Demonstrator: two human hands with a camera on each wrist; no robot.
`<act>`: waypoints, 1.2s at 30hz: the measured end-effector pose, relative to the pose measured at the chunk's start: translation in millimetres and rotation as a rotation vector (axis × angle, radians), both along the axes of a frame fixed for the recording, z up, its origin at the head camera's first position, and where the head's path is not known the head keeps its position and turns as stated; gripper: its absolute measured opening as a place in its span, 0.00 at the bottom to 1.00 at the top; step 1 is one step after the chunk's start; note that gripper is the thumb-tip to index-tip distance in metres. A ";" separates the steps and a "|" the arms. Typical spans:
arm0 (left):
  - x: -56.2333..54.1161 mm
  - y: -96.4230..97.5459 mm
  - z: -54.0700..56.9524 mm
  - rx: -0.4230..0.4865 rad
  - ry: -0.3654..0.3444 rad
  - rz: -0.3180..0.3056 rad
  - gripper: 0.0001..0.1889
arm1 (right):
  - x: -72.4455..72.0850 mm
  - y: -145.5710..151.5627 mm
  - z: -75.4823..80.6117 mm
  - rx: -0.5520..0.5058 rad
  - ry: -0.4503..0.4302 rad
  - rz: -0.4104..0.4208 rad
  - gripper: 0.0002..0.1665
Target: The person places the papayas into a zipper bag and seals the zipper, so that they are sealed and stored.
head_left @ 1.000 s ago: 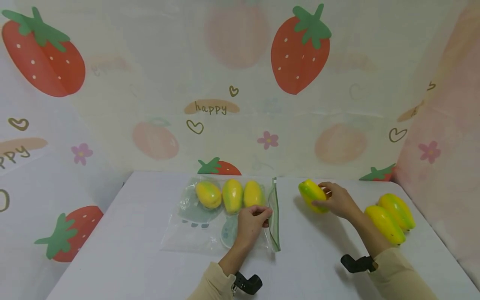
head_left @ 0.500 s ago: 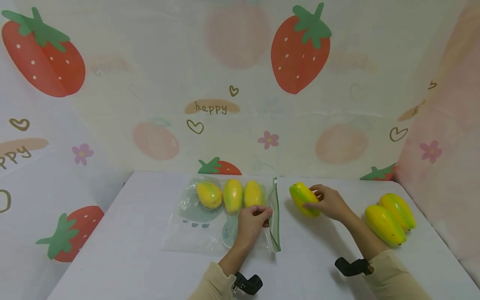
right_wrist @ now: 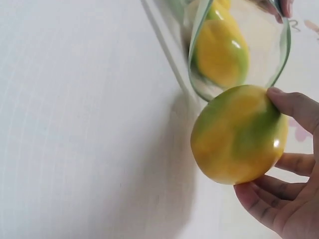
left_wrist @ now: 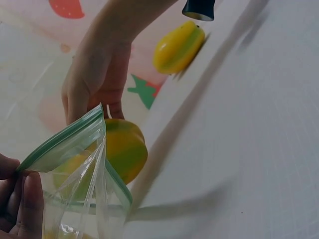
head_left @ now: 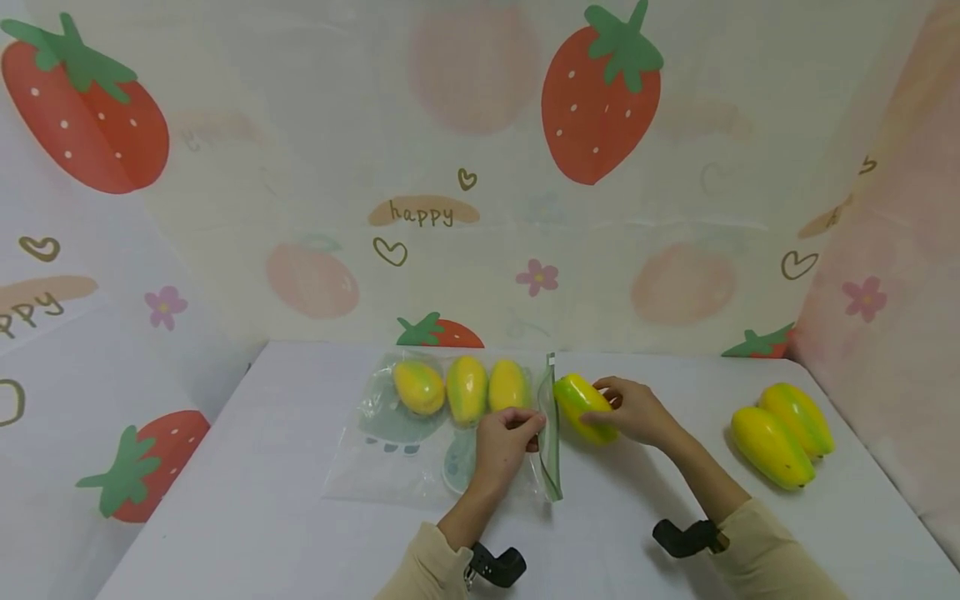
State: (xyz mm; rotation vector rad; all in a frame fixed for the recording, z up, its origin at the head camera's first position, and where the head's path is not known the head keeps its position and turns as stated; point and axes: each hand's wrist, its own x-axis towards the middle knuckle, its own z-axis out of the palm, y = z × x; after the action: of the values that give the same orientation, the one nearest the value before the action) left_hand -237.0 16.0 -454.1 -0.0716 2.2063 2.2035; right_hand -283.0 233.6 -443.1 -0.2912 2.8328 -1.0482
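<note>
My left hand (head_left: 504, 448) pinches the upper edge of a clear zip bag (head_left: 352, 475) beside its green-rimmed mouth (left_wrist: 65, 137). Three yellow-green papayas (head_left: 467, 392) lie inside the bag. My right hand (head_left: 637, 410) grips another papaya (head_left: 585, 408) between thumb and fingers, right at the bag's mouth. In the right wrist view this papaya (right_wrist: 239, 134) is just in front of the spread opening, with one bagged papaya (right_wrist: 222, 52) visible beyond. Through the clear film, the left wrist view shows part of the held papaya (left_wrist: 124, 149).
Two more papayas (head_left: 771, 447) lie side by side at the right of the white table (head_left: 247, 500). Behind the table stands a backdrop (head_left: 337, 150) printed with strawberries. A black wrist camera (head_left: 684, 537) sits on my right wrist.
My right hand has moved left with its papaya, from over the table's right part up to the bag's mouth. The left hand and the bag stay in place.
</note>
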 end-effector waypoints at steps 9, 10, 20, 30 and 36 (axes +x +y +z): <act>1.2 -0.1 1.8 0.006 -0.012 -0.012 0.11 | -2.8 -16.1 -3.8 -0.008 -0.001 0.033 0.36; 1.2 0.0 1.8 0.007 -0.012 -0.015 0.11 | -2.8 -18.1 -4.2 -0.011 -0.001 0.032 0.36; -0.4 0.2 -0.6 0.003 -0.004 -0.029 0.11 | -3.9 -35.8 -8.6 -0.061 0.015 -0.013 0.36; 1.5 0.2 0.9 -0.006 -0.033 -0.041 0.12 | -4.7 -51.8 -15.4 -0.223 -0.087 -0.144 0.35; 1.0 0.5 -0.6 -0.011 -0.005 -0.034 0.11 | -3.0 -57.0 -18.1 -0.333 -0.110 -0.122 0.35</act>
State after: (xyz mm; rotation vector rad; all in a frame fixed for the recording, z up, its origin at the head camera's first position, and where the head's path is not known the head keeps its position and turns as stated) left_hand -235.9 16.5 -454.7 -0.0400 2.2003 2.1721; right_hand -286.0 176.6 -461.3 -0.0831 2.5982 -1.5129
